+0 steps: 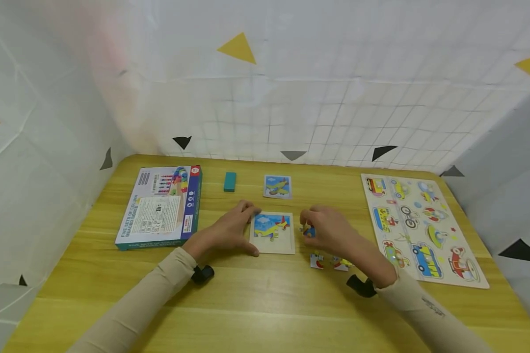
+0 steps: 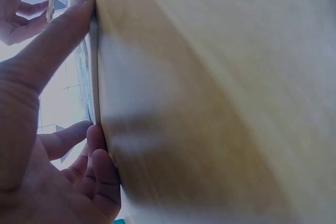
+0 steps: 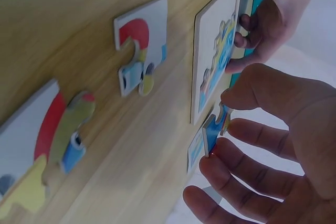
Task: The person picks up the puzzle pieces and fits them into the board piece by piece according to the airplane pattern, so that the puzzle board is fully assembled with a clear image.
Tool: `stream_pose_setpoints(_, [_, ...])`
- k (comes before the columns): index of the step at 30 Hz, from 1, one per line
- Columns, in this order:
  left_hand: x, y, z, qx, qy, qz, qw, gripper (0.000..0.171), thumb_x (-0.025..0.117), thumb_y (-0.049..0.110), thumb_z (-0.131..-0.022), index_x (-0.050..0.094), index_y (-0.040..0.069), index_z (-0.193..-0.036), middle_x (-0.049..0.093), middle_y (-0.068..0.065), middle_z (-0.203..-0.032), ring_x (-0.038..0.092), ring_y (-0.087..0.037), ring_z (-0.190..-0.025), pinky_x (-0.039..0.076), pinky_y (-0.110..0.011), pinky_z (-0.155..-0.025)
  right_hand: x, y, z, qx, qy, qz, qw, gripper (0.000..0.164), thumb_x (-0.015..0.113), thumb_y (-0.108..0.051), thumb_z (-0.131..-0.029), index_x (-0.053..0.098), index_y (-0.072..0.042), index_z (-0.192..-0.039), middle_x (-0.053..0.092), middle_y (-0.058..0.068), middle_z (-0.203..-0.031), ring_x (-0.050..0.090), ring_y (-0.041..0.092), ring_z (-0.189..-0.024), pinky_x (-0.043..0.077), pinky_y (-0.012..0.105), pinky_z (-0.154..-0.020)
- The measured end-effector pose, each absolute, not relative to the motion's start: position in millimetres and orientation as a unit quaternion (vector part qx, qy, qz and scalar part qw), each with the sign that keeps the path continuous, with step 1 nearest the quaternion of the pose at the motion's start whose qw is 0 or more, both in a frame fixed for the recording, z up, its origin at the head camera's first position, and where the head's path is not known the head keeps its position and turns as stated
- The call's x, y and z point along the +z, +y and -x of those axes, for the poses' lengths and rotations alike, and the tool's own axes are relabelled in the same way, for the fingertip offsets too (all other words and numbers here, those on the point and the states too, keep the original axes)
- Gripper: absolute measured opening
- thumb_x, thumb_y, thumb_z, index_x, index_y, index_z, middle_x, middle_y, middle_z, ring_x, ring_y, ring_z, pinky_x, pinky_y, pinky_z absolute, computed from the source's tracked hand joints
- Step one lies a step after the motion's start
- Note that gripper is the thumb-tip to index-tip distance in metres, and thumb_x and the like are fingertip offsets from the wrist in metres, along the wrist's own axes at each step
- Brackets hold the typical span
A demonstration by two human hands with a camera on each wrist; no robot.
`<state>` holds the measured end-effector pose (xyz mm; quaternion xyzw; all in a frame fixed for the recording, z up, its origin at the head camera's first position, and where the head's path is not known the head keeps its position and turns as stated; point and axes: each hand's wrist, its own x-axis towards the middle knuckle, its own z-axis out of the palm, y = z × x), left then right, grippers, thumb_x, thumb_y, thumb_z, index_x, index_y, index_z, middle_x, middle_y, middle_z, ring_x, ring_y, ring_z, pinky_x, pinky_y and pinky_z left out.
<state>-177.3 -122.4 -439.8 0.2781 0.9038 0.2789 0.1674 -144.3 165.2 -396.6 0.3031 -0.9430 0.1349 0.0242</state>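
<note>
A square wooden puzzle tray holds a partly assembled airplane picture along its upper side. My left hand grips the tray's left side, thumb near the lower corner and fingers at the upper one. Just right of the tray, my right hand pinches a blue jigsaw piece between thumb and fingers, held above the table. Two loose pieces lie nearer to me: a white piece with a red curve and a red, yellow and white piece, partly covered by the right wrist in the head view.
Behind the tray lies a small airplane picture card, with a teal block to its left. A boxed bead set occupies the table's left side. On the right is a large wooden vehicle puzzle board. White sheeting hangs behind the table.
</note>
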Motion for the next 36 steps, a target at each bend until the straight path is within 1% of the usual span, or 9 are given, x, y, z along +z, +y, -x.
stream_pose_setpoints(9, [-439, -123, 176, 0.283, 0.903, -0.276, 0.169, 0.108, 0.091, 0.051, -0.066, 0.038, 0.016, -0.152, 0.032, -0.002, -0.146, 0.045, -0.018, -0.119, 0.039, -0.038, -0.108, -400, 152, 147, 0.132, -0.939, -0.317, 0.009, 0.029, 0.084, -0.019, -0.074, 0.069, -0.01, -0.096, 0.063, 0.002, -0.088, 0.056, 0.014, -0.076, 0.049, 0.03, -0.064])
stream_pose_setpoints(17, [-441, -122, 176, 0.286, 0.903, -0.269, 0.171, 0.108, 0.091, 0.052, -0.065, 0.038, 0.018, -0.152, 0.032, -0.001, -0.147, 0.044, -0.018, -0.12, 0.039, -0.04, -0.108, -406, 141, 150, 0.135, -0.934, -0.33, 0.013, 0.026, 0.086, -0.019, -0.075, 0.069, -0.012, -0.093, 0.063, 0.0, -0.088, 0.055, 0.012, -0.072, 0.048, 0.028, -0.061])
stream_pose_setpoints(22, [-440, -122, 176, 0.288, 0.903, -0.27, 0.17, 0.107, 0.092, 0.051, -0.065, 0.039, 0.018, -0.152, 0.033, -0.001, -0.146, 0.045, -0.018, -0.12, 0.039, -0.039, -0.108, -406, 133, 152, 0.129, -0.934, -0.333, 0.004, 0.027, 0.085, -0.018, -0.074, 0.069, -0.011, -0.095, 0.064, 0.001, -0.089, 0.056, 0.013, -0.074, 0.049, 0.03, -0.063])
stream_pose_setpoints(28, [-438, -122, 176, 0.287, 0.904, -0.267, 0.173, 0.107, 0.092, 0.05, -0.065, 0.039, 0.017, -0.152, 0.033, -0.001, -0.146, 0.044, -0.019, -0.121, 0.039, -0.04, -0.108, -407, 126, 155, 0.117, -0.933, -0.341, -0.002, 0.026, 0.083, -0.016, -0.075, 0.07, -0.009, -0.096, 0.064, 0.002, -0.087, 0.055, 0.013, -0.071, 0.047, 0.027, -0.06])
stream_pose_setpoints(36, [-441, -122, 178, 0.285, 0.903, -0.268, 0.175, 0.107, 0.092, 0.051, -0.065, 0.038, 0.018, -0.152, 0.032, -0.001, -0.147, 0.045, -0.019, -0.121, 0.039, -0.04, -0.108, -409, 118, 159, 0.113, -0.934, -0.338, -0.014, 0.025, 0.083, -0.016, -0.076, 0.071, -0.01, -0.097, 0.064, 0.001, -0.088, 0.055, 0.012, -0.072, 0.047, 0.026, -0.061])
